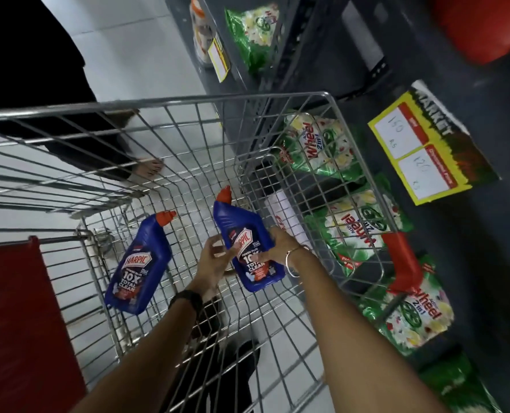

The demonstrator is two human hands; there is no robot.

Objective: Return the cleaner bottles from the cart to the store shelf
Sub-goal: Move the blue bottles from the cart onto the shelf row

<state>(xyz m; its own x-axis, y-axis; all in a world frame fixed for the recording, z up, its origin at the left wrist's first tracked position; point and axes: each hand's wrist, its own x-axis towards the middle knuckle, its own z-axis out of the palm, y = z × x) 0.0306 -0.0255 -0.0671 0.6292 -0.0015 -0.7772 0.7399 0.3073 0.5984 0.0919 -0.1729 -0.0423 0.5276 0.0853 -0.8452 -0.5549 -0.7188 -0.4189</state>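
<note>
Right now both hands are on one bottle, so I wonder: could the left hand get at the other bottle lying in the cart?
Probably yes: the other bottle lies uncovered beside the left hand, nothing between them.

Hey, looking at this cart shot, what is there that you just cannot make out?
Head view only:
- Held bottle: label partly covered by the left hand and right hand.
- Price card: handwritten figures too faint to read surely.
- White pack beside the cart: print masked by the wire wall.
- Top shelf jar: blurred.
- Red object: cut off by the frame's top right corner.
</note>
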